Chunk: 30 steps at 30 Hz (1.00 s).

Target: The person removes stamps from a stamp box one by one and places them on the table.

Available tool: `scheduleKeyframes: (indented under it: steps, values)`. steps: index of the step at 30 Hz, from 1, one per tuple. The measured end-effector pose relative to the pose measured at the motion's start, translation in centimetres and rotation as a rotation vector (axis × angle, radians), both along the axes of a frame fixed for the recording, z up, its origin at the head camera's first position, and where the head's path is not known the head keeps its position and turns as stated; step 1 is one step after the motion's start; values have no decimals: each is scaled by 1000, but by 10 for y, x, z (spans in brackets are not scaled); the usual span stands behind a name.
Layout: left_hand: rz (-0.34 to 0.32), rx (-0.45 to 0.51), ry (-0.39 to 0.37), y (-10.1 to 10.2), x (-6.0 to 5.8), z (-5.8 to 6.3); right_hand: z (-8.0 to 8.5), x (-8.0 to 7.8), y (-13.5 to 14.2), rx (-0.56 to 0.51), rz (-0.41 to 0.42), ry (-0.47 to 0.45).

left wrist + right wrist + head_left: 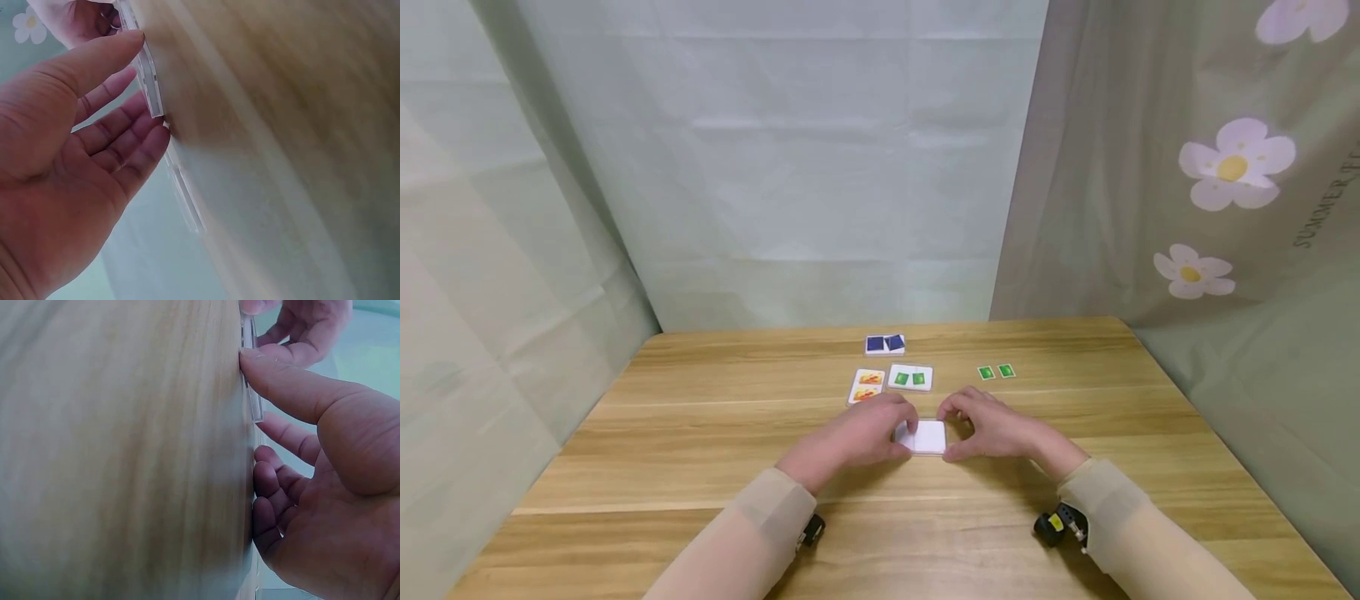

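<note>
A white rectangular card holder (930, 437) with a clear plastic rim lies flat on the table between my hands. My left hand (874, 429) pinches its left part, thumb at the near edge and a finger over the top. My right hand (996, 425) grips the right end, its thumb at the near corner and index finger at the far one. In the left wrist view, the left thumb (106, 59) touches the holder's clear side (149, 81). In the right wrist view, the right thumb (281, 378) presses against the clear edge (255, 400).
Beyond my hands lie a holder with two orange pictures (867, 386), one with two green pieces (911, 377) and one with two dark blue pieces (885, 344). Two loose green pieces (996, 372) lie to the right. Curtains (790, 167) hang behind the wooden table (715, 450).
</note>
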<state>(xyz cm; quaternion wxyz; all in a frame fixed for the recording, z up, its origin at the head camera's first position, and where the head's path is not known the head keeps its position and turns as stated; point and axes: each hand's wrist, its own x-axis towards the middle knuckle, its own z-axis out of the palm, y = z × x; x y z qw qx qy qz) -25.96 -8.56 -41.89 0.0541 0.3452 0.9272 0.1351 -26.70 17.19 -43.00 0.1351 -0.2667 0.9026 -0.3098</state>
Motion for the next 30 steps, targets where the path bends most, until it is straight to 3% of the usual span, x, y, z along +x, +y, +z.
scheduleKeyframes:
  steps: [13, 25, 30]
  values:
    - [11, -42, 19, -7, 6, 1, 0, 1, 1, -8, 1, -11]
    - [11, -40, 64, -28, 15, -1, 3, 0, 0, -43, -27, -56]
    - [27, -33, 51, -38, 20, -2, 7, -8, -4, -51, -54, -8]
